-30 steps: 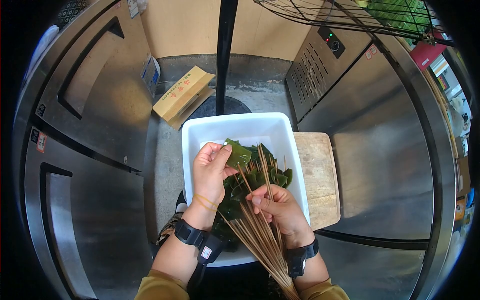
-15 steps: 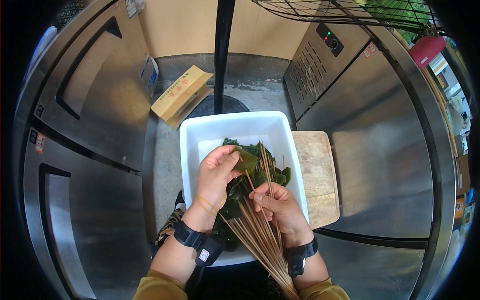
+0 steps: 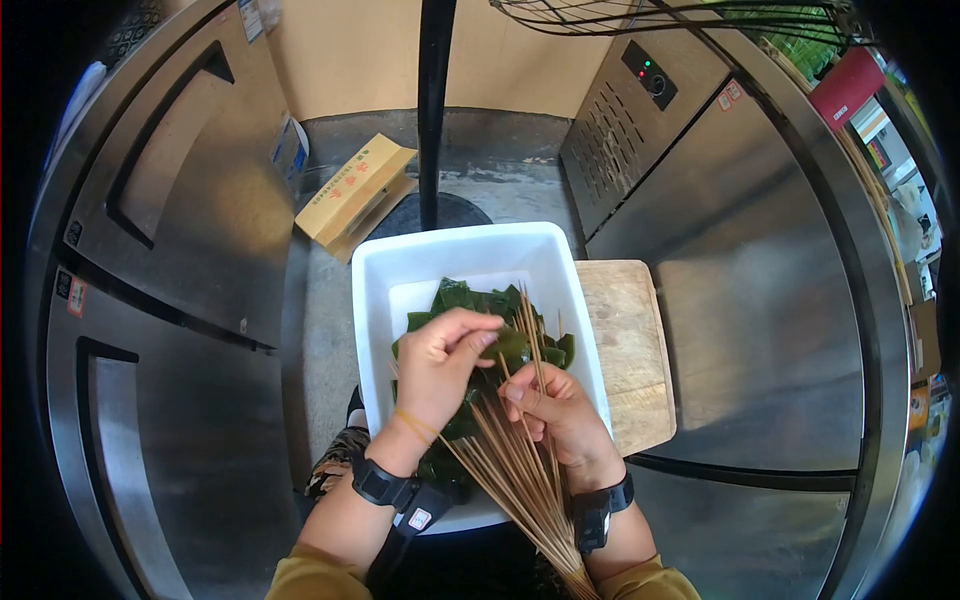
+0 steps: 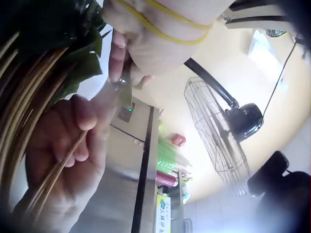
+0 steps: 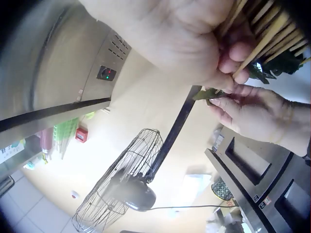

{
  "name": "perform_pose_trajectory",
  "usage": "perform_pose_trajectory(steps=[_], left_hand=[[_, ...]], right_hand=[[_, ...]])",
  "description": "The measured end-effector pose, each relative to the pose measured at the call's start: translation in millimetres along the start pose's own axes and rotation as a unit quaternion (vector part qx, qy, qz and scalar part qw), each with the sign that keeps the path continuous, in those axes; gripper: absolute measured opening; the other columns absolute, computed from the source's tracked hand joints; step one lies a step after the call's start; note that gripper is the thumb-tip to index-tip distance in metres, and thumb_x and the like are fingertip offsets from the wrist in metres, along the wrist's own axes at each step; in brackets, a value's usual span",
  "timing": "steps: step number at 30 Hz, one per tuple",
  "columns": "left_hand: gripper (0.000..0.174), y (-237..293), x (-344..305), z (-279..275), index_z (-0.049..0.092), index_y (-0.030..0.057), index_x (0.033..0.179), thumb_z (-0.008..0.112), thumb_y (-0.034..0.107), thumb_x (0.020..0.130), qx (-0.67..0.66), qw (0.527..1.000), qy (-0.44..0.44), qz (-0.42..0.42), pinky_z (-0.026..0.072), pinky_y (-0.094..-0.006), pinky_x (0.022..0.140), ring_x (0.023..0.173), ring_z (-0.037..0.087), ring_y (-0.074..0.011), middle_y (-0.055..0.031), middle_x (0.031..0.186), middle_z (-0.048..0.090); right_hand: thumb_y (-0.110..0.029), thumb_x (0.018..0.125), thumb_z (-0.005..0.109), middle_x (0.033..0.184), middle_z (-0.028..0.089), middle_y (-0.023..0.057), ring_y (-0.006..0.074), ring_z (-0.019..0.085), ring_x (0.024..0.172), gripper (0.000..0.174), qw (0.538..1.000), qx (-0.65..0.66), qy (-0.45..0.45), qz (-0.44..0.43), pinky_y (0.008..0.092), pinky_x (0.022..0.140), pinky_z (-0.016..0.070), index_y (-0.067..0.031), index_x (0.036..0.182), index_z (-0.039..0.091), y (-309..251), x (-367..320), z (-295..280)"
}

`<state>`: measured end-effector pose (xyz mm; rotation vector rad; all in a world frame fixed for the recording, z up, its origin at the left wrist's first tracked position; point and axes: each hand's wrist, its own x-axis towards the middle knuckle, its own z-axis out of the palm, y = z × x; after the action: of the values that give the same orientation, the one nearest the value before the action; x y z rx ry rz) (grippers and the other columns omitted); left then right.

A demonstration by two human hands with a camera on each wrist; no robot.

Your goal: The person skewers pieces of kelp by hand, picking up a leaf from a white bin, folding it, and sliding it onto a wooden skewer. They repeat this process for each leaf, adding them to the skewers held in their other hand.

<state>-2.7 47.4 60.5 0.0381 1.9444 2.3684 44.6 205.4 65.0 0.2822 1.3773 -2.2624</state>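
Note:
My left hand (image 3: 440, 358) pinches a flat green piece of kelp (image 3: 512, 346) between thumb and fingers, over the white tub (image 3: 375, 290). Close by on the right, my right hand (image 3: 562, 412) holds a bundle of thin bamboo skewers (image 3: 515, 480). One skewer (image 4: 67, 158) is pinched between the right thumb and fingertips, its tip pointing up near the kelp. In the right wrist view the kelp piece (image 5: 208, 94) shows at the left fingertips, right beside the right hand. More dark green kelp (image 3: 455, 295) lies heaped in the tub under both hands.
A wooden board (image 3: 625, 350) lies right of the tub. Steel cabinets (image 3: 750, 300) with doors stand on both sides. Behind are a yellow cardboard box (image 3: 355, 190), a black pole (image 3: 432, 120) on a round base, and a wire fan cage (image 3: 680, 18) overhead.
The left hand has turned over and moved slightly right and down, bringing the kelp piece closer to the right hand. The right hand keeps its grip on the skewers, almost still.

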Motion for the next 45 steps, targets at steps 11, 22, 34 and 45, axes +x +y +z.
perform_pose_trajectory(steps=[11, 22, 34, 45], left_hand=[[0.022, 3, -4, 6, 0.048, 0.0037, 0.096, 0.065, 0.002, 0.082, 0.097, 0.990, -0.049, -0.088, 0.0464, -0.0227, 0.051, 0.062, 0.060, -0.0091, -0.0056, 0.068, 0.063], [0.016, -16, 4, -3, 0.063, 0.0041, 0.092, 0.069, 0.008, 0.079, 0.284, 0.952, -0.075, 0.091, 0.0392, -0.0215, 0.050, 0.053, 0.048, -0.0062, -0.0001, 0.067, 0.058], [0.011, 5, 11, -26, 0.065, 0.0030, 0.096, 0.061, 0.009, 0.087, 0.062, 0.997, 0.007, -0.034, 0.0446, -0.0183, 0.054, 0.060, 0.050, -0.0032, 0.0020, 0.074, 0.060], [0.022, -1, 6, -19, 0.062, 0.0028, 0.104, 0.061, -0.002, 0.082, 0.189, 0.969, -0.144, 0.071, 0.0445, -0.0189, 0.063, 0.072, 0.055, -0.0057, -0.0035, 0.094, 0.058]], right_hand=[[-0.009, 0.087, 0.062, 0.068, 0.055, 0.0005, 0.0030, 0.041, 0.047, 0.006, 0.991, -0.074, 0.090, -0.072, 0.0164, 0.042, 0.0324, -0.0061, 0.089, 0.057, 1, -1, -2], [-0.019, 0.097, 0.044, 0.085, 0.061, 0.0079, 0.0132, 0.057, 0.063, 0.025, 0.982, 0.180, -0.049, 0.020, 0.0223, 0.057, 0.0483, 0.0009, 0.105, 0.056, -11, -3, -19], [-0.019, 0.098, 0.042, 0.093, 0.062, 0.0127, 0.0190, 0.063, 0.082, 0.030, 0.995, 0.095, -0.019, -0.010, 0.0297, 0.076, 0.0534, 0.0051, 0.109, 0.056, -8, 3, -21], [-0.018, 0.095, 0.047, 0.089, 0.062, 0.0051, 0.0103, 0.057, 0.073, 0.031, 0.997, 0.006, 0.020, -0.075, 0.0228, 0.068, 0.0458, 0.0046, 0.111, 0.060, -24, -9, -38]])
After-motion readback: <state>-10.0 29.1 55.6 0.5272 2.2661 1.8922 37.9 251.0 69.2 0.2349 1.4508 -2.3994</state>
